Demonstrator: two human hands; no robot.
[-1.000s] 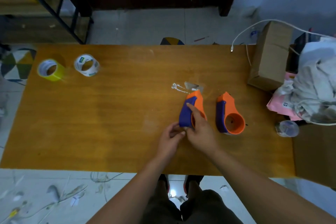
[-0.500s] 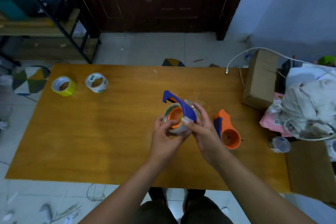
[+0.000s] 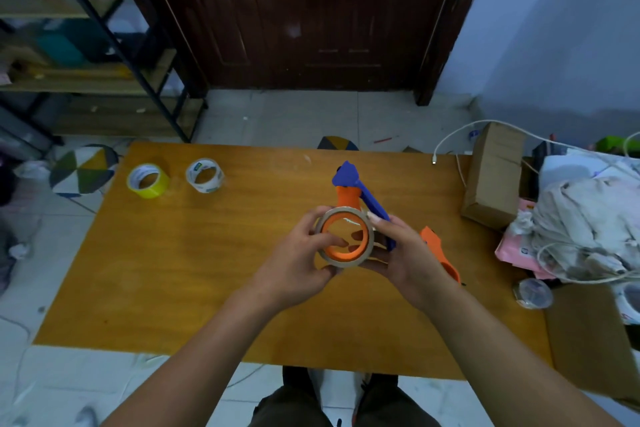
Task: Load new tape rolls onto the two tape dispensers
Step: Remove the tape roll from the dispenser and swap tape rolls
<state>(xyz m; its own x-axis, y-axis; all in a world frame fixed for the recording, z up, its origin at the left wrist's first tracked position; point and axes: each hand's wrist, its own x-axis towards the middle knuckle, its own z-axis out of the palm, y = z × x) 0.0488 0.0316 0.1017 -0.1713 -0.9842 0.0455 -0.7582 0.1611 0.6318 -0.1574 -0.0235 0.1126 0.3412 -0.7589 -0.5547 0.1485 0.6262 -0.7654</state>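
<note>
An orange and blue tape dispenser [image 3: 360, 198] is held up above the wooden table [image 3: 173, 270], its round opening facing me. A thin brown ring, a spent tape core [image 3: 371, 236], sits around its orange hub. My left hand [image 3: 298, 253] grips the core's left rim, with fingertips inside the hub. My right hand [image 3: 405, 253] holds the dispenser by its blue handle side. A second orange dispenser [image 3: 440, 253] lies on the table, partly hidden behind my right hand. A yellow tape roll [image 3: 149, 180] and a clear tape roll [image 3: 205, 175] lie at the table's far left.
A cardboard box [image 3: 491, 177] stands at the table's far right, with a white cable [image 3: 450, 146] beside it. A heap of cloth and wires [image 3: 581, 229] and a small clear roll [image 3: 533, 293] crowd the right edge. A patterned stool [image 3: 83, 170] stands left of the table.
Both hands have lifted the dispenser off the table and turned its round opening toward me. My left hand now grips the core. The camera has tilted up.
</note>
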